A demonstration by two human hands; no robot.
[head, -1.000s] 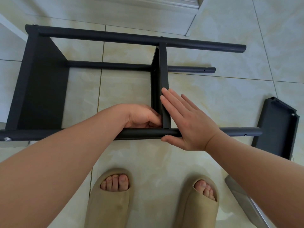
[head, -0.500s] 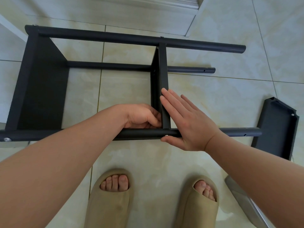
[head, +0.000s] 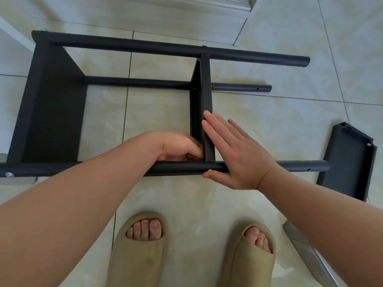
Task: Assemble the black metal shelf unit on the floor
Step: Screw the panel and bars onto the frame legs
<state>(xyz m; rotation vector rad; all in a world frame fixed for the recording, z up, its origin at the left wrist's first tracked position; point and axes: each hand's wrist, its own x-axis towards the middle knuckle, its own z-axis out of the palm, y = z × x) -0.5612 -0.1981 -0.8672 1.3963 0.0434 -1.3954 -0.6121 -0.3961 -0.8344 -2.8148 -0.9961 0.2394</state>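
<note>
The black metal shelf unit point(head: 51, 112) lies on its side on the tiled floor point(head: 269, 125). The right hand point(head: 238, 158) lies flat, its straight fingers point(head: 215, 129) against the right face of the middle shelf panel point(head: 205, 83). Its thumb touches the near pole point(head: 182, 167) just beside a silver screw point(head: 210, 170). Opposite those fingers, across the panel, the left hand point(head: 178, 147) sits in the corner with fingers curled; any content is hidden. A loose shelf panel point(head: 348, 162) lies well beyond the right wrist.

Loose panel point(head: 350, 162) right of frame point(head: 51, 100)
</note>
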